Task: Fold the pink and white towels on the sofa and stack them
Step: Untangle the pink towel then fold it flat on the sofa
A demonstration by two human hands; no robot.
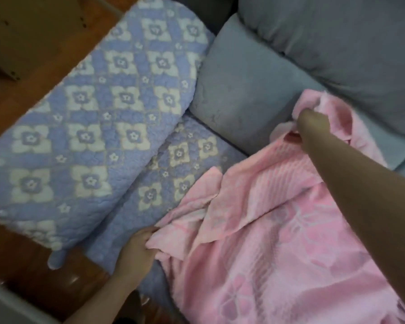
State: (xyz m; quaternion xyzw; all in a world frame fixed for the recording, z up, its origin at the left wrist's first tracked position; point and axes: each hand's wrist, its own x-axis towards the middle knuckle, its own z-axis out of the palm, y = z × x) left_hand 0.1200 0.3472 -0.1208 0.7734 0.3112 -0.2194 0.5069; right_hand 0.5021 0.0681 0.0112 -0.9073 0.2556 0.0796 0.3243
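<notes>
Left hand (138, 251) pinches the near edge of the pink towel (262, 242), rumpled on the sofa seat (131, 216); right hand (311, 123) grips its far edge. Best practice: draw both edges taut, flattening wrinkles before folding.

Our left hand (138, 251) sits low and near, fingers curled, pinching the pink towel (267, 242). Our right arm stretches far forward, its hand (310, 123) gripping the towel's far edge.
</notes>
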